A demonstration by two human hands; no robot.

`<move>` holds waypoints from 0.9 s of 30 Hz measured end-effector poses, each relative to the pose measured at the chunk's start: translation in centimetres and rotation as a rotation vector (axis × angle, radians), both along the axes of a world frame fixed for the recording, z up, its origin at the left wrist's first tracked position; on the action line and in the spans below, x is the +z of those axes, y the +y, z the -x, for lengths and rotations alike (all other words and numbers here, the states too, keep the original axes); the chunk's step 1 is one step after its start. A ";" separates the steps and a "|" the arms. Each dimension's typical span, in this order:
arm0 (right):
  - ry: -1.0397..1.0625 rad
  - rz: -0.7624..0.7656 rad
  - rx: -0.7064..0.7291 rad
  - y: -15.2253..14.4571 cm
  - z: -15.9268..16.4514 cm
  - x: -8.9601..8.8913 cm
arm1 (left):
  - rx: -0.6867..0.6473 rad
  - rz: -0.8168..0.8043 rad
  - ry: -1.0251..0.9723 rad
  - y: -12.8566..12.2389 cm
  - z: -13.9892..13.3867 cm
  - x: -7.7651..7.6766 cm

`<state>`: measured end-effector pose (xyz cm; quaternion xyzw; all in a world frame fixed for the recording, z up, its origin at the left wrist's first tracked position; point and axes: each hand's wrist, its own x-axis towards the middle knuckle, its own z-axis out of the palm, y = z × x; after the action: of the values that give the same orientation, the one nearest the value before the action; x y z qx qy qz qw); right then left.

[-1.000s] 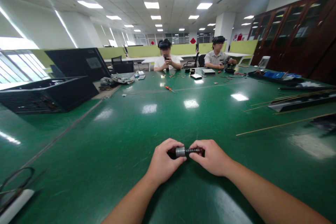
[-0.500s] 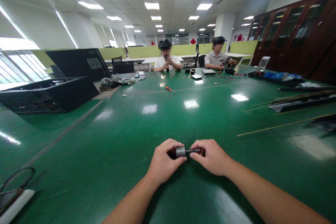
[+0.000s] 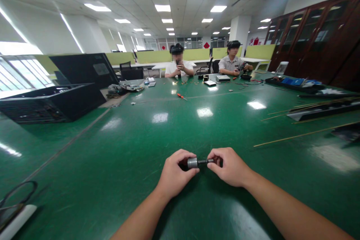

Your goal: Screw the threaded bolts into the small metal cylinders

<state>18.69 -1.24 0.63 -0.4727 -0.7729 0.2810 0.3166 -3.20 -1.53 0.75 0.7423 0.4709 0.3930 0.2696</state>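
My left hand [image 3: 176,175] curls its thumb and fingers round a small silver metal cylinder [image 3: 192,162]. From the cylinder's right end a thin dark shaft [image 3: 203,161] runs level toward the right. The tips of my right hand [image 3: 229,167] close on the far end of that shaft, with part of it hidden by the fingers. Whether the shaft is fixed to the cylinder or a separate piece, I cannot tell. Both hands are held low over the near middle of the green table [image 3: 180,131].
A black computer case [image 3: 53,105] lies at the left, near circuit boards [image 3: 123,89]. An orange-handled screwdriver [image 3: 181,96] lies farther off. Thin yellow rods [image 3: 303,135] and a tray of blue things [image 3: 292,81] are at right. Two people [image 3: 179,68] sit across the table.
My right hand has shifted slightly right along the shaft, away from the cylinder. The ribbed look of the shaft is less plain now. My left hand has stayed nearly still.
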 end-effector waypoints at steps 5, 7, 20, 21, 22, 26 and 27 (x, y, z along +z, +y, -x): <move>0.072 -0.042 -0.032 0.7 -1.2 0.4 | 0.036 0.012 -0.016 0.0 0.1 0.2; 0.159 -0.011 -0.033 1.1 -1.4 0.1 | 0.068 0.074 -0.073 0.1 0.1 0.1; 0.103 -0.008 0.040 0.5 -0.1 -0.2 | 0.148 0.337 -0.527 1.4 1.3 -0.8; 0.092 -0.016 0.052 0.3 0.0 -0.1 | 0.163 0.348 -0.541 1.1 1.5 -0.7; 0.082 -0.022 0.064 0.2 0.1 -0.1 | 0.181 0.357 -0.549 0.8 1.8 -0.4; 0.051 -0.032 0.104 -0.4 0.2 0.1 | 0.264 0.349 -0.530 -1.7 4.4 1.6; 0.042 -0.037 0.112 -0.4 0.2 0.1 | 0.291 0.334 -0.490 -2.6 5.5 2.3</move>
<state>18.53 -1.69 0.75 -0.4167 -0.7963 0.2941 0.3253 -8.72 -4.10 3.05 0.4963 0.5512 0.5115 0.4339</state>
